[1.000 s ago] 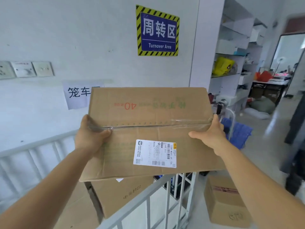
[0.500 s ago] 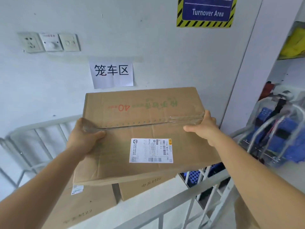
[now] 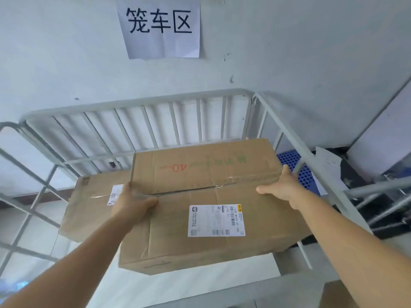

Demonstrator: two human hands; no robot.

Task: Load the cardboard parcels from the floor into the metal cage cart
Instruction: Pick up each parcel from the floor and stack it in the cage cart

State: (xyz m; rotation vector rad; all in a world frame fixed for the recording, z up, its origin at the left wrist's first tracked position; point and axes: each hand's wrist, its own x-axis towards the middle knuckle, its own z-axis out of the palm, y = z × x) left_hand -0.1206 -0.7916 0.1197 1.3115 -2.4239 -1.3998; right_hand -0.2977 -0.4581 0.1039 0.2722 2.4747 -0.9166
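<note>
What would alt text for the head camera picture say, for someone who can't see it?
Seen from above, a person's left hand and right hand hold a large cardboard parcel by its two ends over a metal cage cart. A second parcel already lies inside the cart, and a paper sign hangs on the white wall behind.

Single head view, wide-angle, looks forward and down from above into the cart [image 3: 138, 103], close over the box [image 3: 200, 210]; wall [image 3: 289, 52] fills the top.
</note>
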